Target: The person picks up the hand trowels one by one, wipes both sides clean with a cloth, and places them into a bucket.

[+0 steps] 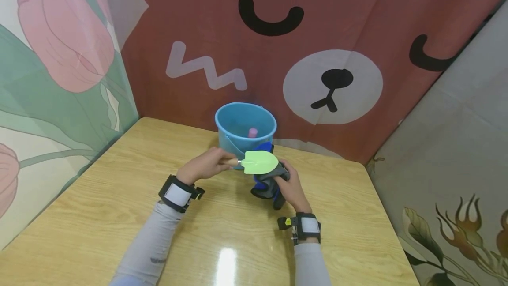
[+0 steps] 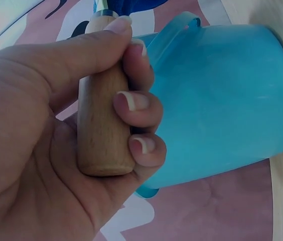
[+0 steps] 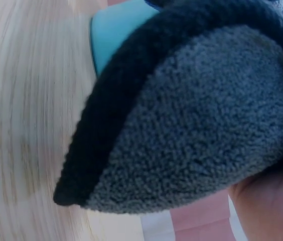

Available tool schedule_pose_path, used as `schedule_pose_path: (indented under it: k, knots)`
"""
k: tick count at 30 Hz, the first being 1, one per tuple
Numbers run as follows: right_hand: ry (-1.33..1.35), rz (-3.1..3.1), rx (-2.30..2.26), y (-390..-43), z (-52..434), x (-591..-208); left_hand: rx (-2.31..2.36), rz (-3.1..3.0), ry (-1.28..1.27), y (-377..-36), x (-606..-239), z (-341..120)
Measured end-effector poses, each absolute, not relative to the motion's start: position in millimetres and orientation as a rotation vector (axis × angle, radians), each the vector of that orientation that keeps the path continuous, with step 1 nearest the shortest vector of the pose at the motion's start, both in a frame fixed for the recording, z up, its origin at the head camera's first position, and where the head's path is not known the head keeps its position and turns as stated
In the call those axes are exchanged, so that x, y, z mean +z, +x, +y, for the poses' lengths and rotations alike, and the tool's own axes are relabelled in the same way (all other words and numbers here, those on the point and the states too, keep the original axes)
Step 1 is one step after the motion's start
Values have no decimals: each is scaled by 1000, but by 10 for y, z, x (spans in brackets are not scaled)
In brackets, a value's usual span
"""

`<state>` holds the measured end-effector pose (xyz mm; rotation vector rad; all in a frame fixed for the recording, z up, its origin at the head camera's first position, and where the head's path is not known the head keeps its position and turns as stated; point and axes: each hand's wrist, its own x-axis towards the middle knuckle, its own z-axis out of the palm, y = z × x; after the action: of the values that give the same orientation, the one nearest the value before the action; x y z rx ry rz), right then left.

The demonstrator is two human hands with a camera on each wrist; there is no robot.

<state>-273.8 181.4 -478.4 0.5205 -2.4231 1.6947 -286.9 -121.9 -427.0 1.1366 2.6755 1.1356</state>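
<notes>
Left hand [image 1: 204, 165] grips trowel [image 1: 259, 162] by wooden handle; right hand [image 1: 291, 187] clutches gloves [image 1: 267, 183]. Both at bucket's [image 1: 245, 120] 6 o'clock, above bench [image 1: 119, 197]; neither inside yet. Pink item [image 1: 252, 132] already in.

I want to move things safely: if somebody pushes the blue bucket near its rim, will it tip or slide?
The bucket looks like thin plastic, so probably light. It holds only a small pink thing, so little weighs it down. It stands taller than its base is wide, so a push at the rim may tip it; pushed low, it would likely slide on the glossy table.
</notes>
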Motion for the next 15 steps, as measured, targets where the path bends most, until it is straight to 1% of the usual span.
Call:
schedule_pose_path:
  k: [15]
  knots:
    - [444,-2397,1683,-2727,1928,-4733,1132,2681,1036,-2858,-4249,-1294]
